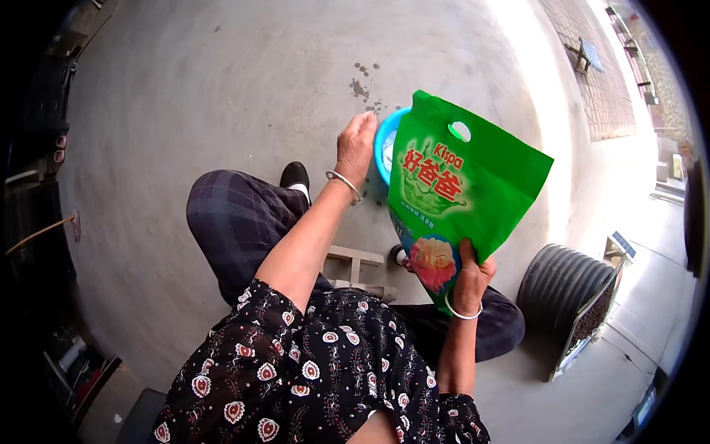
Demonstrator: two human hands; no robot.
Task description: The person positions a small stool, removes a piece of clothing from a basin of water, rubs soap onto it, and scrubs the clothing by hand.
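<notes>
My right hand (470,280) grips the lower edge of a green laundry detergent bag (488,177), thumb on its printed front. The bag is tilted, its handle hole near the upper edge. Behind it, partly covered, a blue basin (379,148) stands on the floor with something whitish inside. My left hand (356,144) is beside the basin's left rim, its fingers curled together. Whatever they may hold is hidden. Each wrist wears a bangle.
A wooden stool frame (353,263) is between my legs. Dark wet spots (359,89) mark the concrete floor beyond the basin. To the right lies a ribbed grey cylinder (566,288); a small stool (586,55) stands far right. Dark furniture lines the left side.
</notes>
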